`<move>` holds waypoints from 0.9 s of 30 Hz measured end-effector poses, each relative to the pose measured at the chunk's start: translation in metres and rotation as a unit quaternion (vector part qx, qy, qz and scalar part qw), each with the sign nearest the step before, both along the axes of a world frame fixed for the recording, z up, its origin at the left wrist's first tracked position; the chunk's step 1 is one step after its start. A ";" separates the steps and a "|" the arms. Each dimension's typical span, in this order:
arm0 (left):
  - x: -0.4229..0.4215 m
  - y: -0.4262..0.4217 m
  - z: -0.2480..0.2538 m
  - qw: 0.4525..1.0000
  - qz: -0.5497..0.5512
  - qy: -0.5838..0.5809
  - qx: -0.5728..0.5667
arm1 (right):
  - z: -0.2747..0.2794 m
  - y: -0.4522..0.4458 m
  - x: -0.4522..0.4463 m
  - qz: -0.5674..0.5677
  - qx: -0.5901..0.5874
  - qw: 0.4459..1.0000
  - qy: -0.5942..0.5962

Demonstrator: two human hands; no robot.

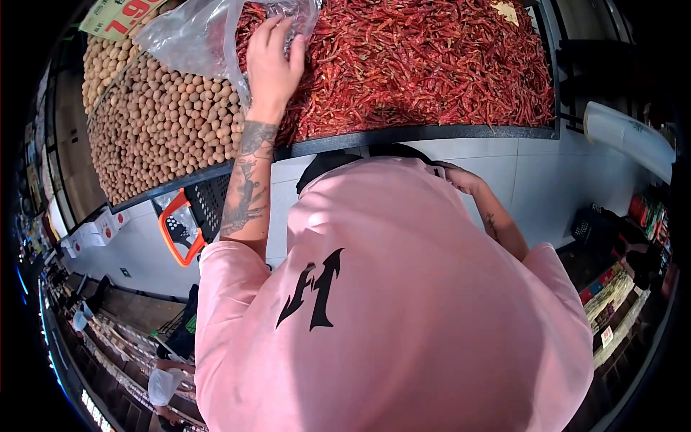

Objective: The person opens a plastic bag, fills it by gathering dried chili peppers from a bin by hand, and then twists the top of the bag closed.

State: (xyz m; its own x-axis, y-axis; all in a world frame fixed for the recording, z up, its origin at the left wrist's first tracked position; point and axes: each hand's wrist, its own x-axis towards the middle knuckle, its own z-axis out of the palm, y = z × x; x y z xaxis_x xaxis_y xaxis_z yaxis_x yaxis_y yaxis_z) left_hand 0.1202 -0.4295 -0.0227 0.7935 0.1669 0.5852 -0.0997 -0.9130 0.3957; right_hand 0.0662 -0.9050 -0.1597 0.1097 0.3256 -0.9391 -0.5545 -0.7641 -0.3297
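My left hand (275, 61) lies over a clear plastic bag (194, 39) at the top of the head view, on the edge of a heap of dried red chilies (417, 65). Its fingers are stretched out and the thumb stands apart. Chilies show through the plastic under and around the fingers; whether they are inside the bag, I cannot tell. My right hand (462, 178) is down at my waist, beside the hem of the pink shirt, its fingers mostly hidden.
Left of the chilies lies a heap of round brown dried fruit (169, 119), with a price sign (121, 16) behind. A dark rim (425, 134) edges the display. A basket with an orange handle (180, 227) is below left. A rolled plastic sheet (628, 138) is at right.
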 end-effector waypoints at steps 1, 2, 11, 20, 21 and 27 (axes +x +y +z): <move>0.000 -0.013 0.004 0.999 -0.034 0.009 0.000 | -0.004 0.000 -0.002 -0.055 0.034 0.998 0.014; 0.000 -0.031 0.007 0.997 -0.080 0.015 -0.017 | -0.007 0.000 -0.003 -0.052 0.036 0.998 0.013; 0.029 -0.101 -0.039 0.983 -0.112 0.114 0.092 | -0.010 0.022 0.033 0.184 0.027 0.952 -0.241; 0.040 -0.077 0.023 0.997 -0.070 0.012 -0.042 | 0.000 0.045 0.042 0.007 -0.008 0.978 -0.210; 0.038 -0.070 0.030 0.996 -0.047 0.008 -0.075 | 0.000 0.046 0.042 0.009 -0.008 0.978 -0.210; 0.029 0.022 0.042 0.995 0.091 0.044 -0.010 | -0.003 0.046 0.043 0.027 0.021 0.973 -0.227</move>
